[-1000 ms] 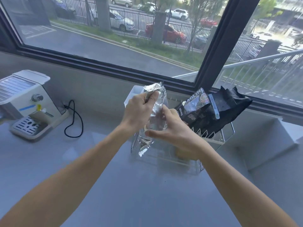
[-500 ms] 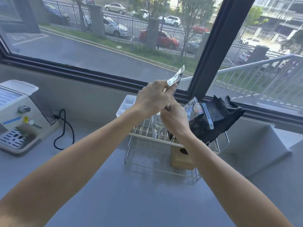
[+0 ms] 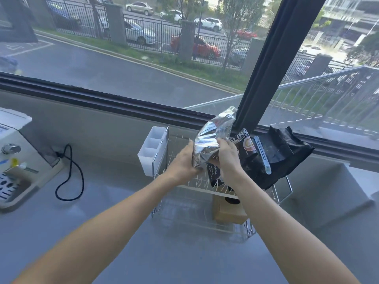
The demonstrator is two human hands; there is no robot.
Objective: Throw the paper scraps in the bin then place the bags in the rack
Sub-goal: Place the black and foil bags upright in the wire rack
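Note:
A crinkled silver foil bag is held upright over the wire rack by both hands. My left hand grips its lower left edge. My right hand grips its right side. To the right, in the rack's upper tier, two black bags lean: a printed black bag and a larger plain black bag with a pale blue clip. No bin or paper scraps are in view.
A white divided caddy hangs on the rack's left end. A small wooden box sits under the rack. A white coffee machine and black cord stand at left. A window runs behind the grey counter.
The silver bag has come down from in front of the window to just over the rack's top tier. My left hand dropped from its top edge to its lower left side.

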